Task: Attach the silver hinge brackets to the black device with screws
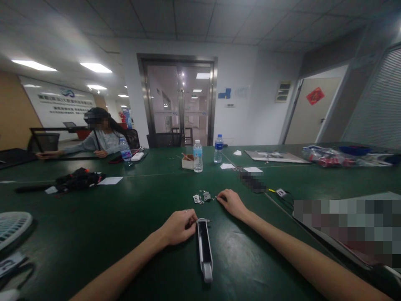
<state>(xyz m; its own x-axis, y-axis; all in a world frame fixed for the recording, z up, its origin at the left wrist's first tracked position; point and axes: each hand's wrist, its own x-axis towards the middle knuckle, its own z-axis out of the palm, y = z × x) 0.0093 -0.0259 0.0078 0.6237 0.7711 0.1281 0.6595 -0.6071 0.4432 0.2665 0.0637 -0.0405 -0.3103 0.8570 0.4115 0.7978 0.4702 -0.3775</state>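
Note:
A long, narrow silver-white metal piece (201,251) with a dark hollow lies lengthwise on the green table in front of me. At its far end a thin metal pin (205,220) crosses it. My left hand (181,226) is closed there, its thumb and fingers pinching at the left of that end. Farther off, my right hand (231,203) reaches down with fingertips together at the table; whatever they pinch is too small to name. Just left of them lie two small metal plates with holes (206,196) (197,198) and several tiny rings.
Beyond the parts stand two water bottles (198,156) (218,149) and a small open box (187,162). A folded black umbrella (79,179) lies left, a white racket-like rim (15,232) nearer. Plastic-bagged items (332,156) sit right. A person (105,133) sits at far left.

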